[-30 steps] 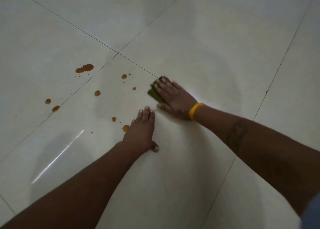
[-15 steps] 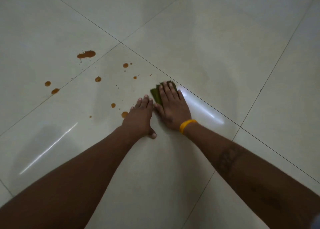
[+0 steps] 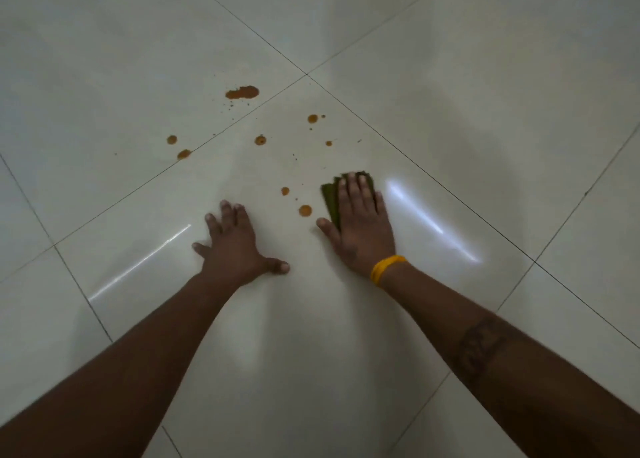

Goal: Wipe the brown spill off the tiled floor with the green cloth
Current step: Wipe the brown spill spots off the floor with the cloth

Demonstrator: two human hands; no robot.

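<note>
Floor: pale tiled floor [image 3: 450,76], grout lines crossing just beyond the stains.
Spill: brown spill [image 3: 242,93] scattered as one large blot far off, smaller drops nearer; nearest drop [image 3: 305,210] just left of the cloth.
Right hand [image 3: 360,225]: flat, fingers straight, pressing green cloth [image 3: 330,199] down; nearer the drops than the left.
Left hand [image 3: 235,246]: spread flat on bare tile, holding nothing, bracing.
Bearing: stains lie left and ahead of the cloth; likely sweep leftward.
Hidden: most of cloth under palm; long axis unclear.
</note>
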